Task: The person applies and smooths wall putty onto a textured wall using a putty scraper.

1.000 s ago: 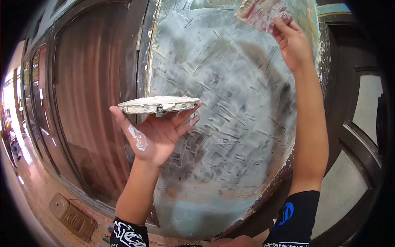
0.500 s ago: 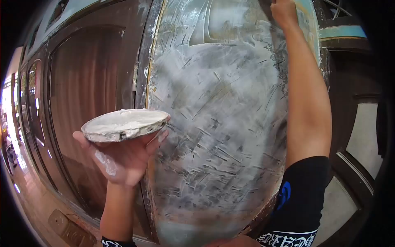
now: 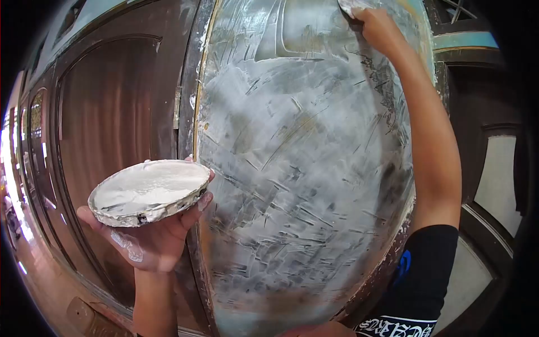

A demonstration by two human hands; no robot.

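Observation:
My left hand [image 3: 154, 241] holds up a round plate [image 3: 147, 188] from below, its fingers around the rim. White paste covers the top of the plate and its edge, and some is smeared on my palm. Up at the top right, my right hand [image 3: 375, 25] is closed on a scraper [image 3: 351, 7], which is coated with white paste and partly cut off by the frame's top edge. The scraper is against a tall panel [image 3: 303, 140] streaked with white and grey.
Dark wooden doors [image 3: 106, 112] stand left of the panel, with a hinge [image 3: 177, 106] beside its edge. On the right is dark woodwork with pale inset panels [image 3: 497, 185]. A tiled floor [image 3: 42, 267] shows at the lower left.
My right hand has moved left and slightly down, bringing the scraper into view. The plate in my left hand sits lower and farther left, with more of its top showing.

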